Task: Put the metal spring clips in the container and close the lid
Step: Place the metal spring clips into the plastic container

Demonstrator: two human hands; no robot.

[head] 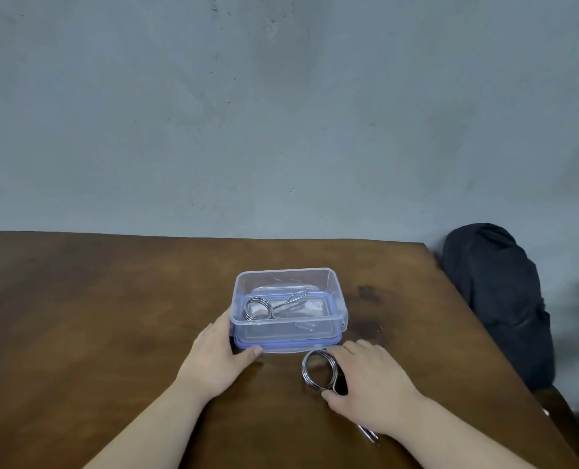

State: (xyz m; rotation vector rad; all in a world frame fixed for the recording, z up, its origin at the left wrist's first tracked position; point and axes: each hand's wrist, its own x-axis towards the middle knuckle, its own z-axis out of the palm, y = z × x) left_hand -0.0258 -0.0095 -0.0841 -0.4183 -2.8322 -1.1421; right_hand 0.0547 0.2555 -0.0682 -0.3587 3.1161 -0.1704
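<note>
your left hand (218, 358) braces clear plastic container (288, 299), fingers spread on its near-left corner. right hand (370, 384) pinches spring clip (318, 369) on wooden table (112, 316), just near-right of container. lift by coil, lower gently inside. count: one clip inside (267, 306), one outside; one blue-rimmed lid (288, 345) lying under container.

clear container (335, 292), blue-rimmed lid (335, 340), silver clips (317, 369), brown table (95, 316).

Bare workroom — concrete wall (281, 113); wooden table (78, 316)
</note>
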